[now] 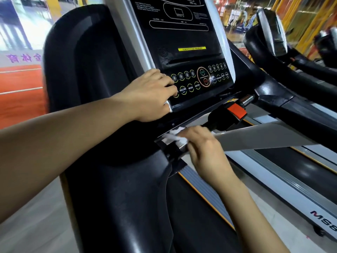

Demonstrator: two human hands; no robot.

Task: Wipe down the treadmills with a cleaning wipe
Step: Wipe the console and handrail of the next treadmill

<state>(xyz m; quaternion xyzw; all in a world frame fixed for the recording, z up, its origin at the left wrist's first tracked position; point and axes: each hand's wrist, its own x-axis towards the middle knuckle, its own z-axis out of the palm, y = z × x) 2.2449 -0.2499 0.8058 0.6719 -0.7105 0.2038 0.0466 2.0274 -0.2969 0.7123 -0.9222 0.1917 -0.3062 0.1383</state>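
head view, white wipe in right hand grip, under treadmill console

An orange track floor lies far left; yellow railings stand blurred at upper right.

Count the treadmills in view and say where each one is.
2 for sure. The near treadmill fills the centre, with both hands on it; the second treadmill stands to its right. A blurred black shape at the far right may be a third.
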